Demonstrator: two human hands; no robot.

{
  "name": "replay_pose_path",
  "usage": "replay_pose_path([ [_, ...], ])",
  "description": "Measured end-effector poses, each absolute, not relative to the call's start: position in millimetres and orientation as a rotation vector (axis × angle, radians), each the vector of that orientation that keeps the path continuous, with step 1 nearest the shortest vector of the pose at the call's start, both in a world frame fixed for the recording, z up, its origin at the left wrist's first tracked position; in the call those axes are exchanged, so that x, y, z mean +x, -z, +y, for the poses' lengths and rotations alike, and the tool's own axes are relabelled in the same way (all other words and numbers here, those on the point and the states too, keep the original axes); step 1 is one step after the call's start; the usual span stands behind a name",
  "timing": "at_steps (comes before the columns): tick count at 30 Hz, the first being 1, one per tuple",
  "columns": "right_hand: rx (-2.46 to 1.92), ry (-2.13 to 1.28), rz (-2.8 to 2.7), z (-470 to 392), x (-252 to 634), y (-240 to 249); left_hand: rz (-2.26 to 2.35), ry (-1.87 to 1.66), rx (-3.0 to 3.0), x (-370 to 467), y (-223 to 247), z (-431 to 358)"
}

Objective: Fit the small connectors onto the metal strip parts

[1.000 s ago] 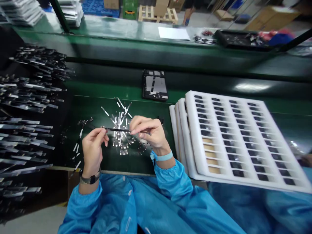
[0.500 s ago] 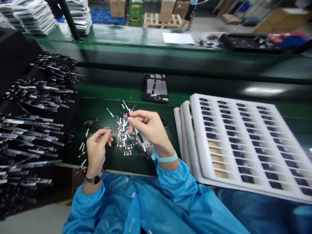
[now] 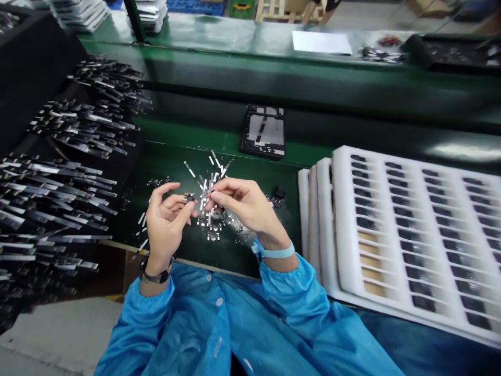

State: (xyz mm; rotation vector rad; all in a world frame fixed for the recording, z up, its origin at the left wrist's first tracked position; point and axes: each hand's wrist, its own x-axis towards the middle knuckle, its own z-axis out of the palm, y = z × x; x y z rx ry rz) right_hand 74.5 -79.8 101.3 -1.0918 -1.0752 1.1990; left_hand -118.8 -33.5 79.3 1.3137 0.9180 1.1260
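My left hand (image 3: 166, 222) pinches a small circuit board (image 3: 189, 198) between thumb and fingers, its index finger raised off it. Close by on the right, my right hand (image 3: 240, 205) has thumb and index finger pressed together; what they hold, if anything, is too small to make out. Below both hands lies a loose pile of small boards with white and dark strips (image 3: 214, 231) on the green bench top. More strips (image 3: 141, 222) lie scattered left of my left hand.
Foam trays (image 3: 399, 230) with dark parts in slots are stacked at the right. Bundles of strip-like flex cables (image 3: 55, 183) fill a black rack on the left. A tablet-like device (image 3: 264, 130) lies farther back, and a white sheet (image 3: 321, 42) rests on the shelf.
My left hand has turned, bringing the small board up beside my right fingertips. The long black-and-white strip seen under my right hand no longer shows. The view has shifted left and down.
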Motion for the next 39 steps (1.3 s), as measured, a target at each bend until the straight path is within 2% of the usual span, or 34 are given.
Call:
replay_pose_path([
  [4,-1.112,-1.253,-1.147,-81.3,72.9,-98.7,0.996,-1.114,1.43,-120.1,-86.5,-38.1],
  [15,-1.286,-0.883,-1.564,-82.1,67.4,-94.4,0.955,-1.093,1.487,-125.3,-88.2,-48.0],
  [21,-1.281,-0.797,-1.634,-84.3,67.9,-98.5,0.909,-1.066,1.537,-129.8,-88.2,-50.8],
  [39,-1.202,-0.99,-1.458,-86.6,70.7,-100.4,0.852,-1.032,1.627,-131.4,-91.1,-54.6],
])
